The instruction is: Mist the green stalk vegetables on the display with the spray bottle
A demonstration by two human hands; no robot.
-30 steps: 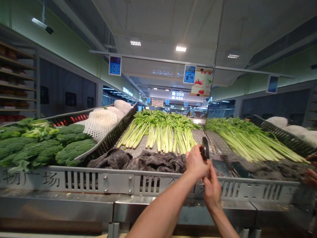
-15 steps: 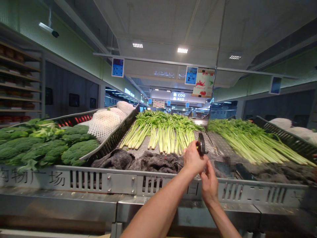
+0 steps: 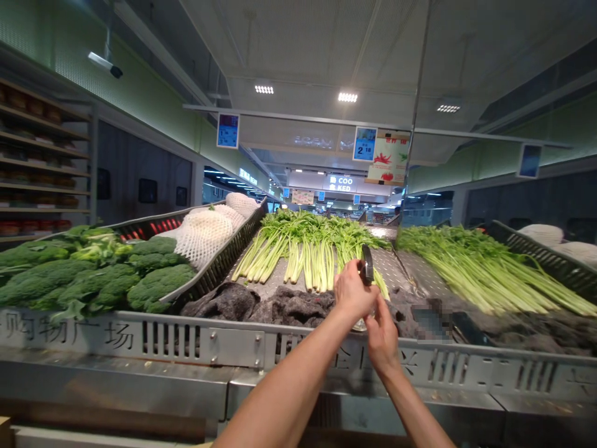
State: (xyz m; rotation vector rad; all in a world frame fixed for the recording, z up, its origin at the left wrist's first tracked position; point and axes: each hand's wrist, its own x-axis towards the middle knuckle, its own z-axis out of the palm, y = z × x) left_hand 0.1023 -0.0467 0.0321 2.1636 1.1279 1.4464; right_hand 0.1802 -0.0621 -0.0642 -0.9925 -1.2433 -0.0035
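Note:
My left hand (image 3: pixel 353 290) is closed around a black curved object (image 3: pixel 367 264), whose rounded edge sticks up above the fingers; the rest of it is hidden by the hand. Just below and to the right, my right hand (image 3: pixel 382 336) has its fingers raised against the underside of the left hand. Its fingertips are pressed together near a small shiny, clear part, and what they grip cannot be made out. Beyond both hands, rows of celery (image 3: pixel 310 261) lie with the stalk ends toward me. A crumpled dark grey cloth (image 3: pixel 284 306) lies in front of the stalks.
A grey slotted rail (image 3: pixel 186 339) runs along the display's front. Left are broccoli (image 3: pixel 65 270) and items in white foam netting (image 3: pixel 208 230), behind a black slatted divider (image 3: pixel 233 252). A mirror (image 3: pixel 476 267) at right reflects the celery. A phone-like dark object (image 3: pixel 429 320) lies on the cloth.
Both hands, with the black curved object, have shifted left and slightly upward across the view. The whole scene has slid a little to the right. The celery lies as before.

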